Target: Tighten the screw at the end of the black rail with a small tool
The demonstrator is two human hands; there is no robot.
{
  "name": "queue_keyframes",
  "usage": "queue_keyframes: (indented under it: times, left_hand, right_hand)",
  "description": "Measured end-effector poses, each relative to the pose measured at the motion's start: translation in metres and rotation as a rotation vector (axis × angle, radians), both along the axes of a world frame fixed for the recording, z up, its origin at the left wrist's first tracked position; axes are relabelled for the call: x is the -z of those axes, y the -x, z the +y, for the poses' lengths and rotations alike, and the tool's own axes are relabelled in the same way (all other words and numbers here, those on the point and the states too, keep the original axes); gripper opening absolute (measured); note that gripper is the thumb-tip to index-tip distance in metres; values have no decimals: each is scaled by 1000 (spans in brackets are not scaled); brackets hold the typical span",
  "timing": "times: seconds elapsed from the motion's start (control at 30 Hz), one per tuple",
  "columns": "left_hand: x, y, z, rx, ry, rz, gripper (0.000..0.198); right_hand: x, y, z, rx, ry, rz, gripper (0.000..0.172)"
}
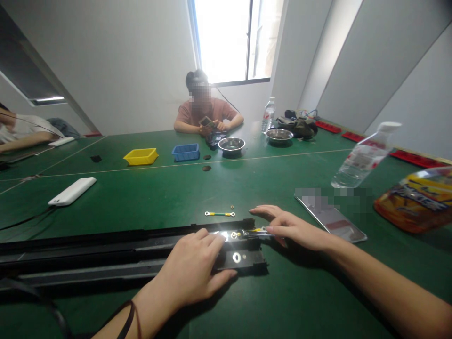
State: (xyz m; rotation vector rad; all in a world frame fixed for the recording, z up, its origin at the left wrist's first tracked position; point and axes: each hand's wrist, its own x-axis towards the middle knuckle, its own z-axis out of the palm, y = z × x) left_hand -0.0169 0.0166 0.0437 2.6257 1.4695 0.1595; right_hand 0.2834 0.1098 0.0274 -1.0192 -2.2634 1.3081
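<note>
A long black metal rail (116, 245) lies across the left and middle of the table, its cut end near the centre. My left hand (192, 263) is wrapped over it near that end, thumb along the near side. My right hand (293, 228) is just past the end, thumb and index finger closed on a short yellow-green wire (257, 230) lying along the rail. The exact grip is partly hidden. A ring terminal (235, 235) sits on the rail's shiny strip. Just beyond lie a second green-and-yellow wire with ring ends (219, 214) and a small brass nut or washer (232, 206).
Right of my hand are a phone (332, 219), a water bottle (365, 155) and an orange-yellow bag (416, 200). Farther back stand a yellow bin (141, 157), a blue bin (185, 152) and two metal bowls (231, 147). A white power bank (73, 191) lies left. A person sits opposite.
</note>
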Motion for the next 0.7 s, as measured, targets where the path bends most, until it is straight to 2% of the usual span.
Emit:
queue_keyframes:
  times: [0.27,0.7]
  left_hand:
    - [0,0,-1,-4,-4,-5,43]
    - [-1,-1,0,9,-23,-13,43]
  right_hand:
    - [7,1,1,198,31,186,52]
    - [8,8,-3,161,6,125,53]
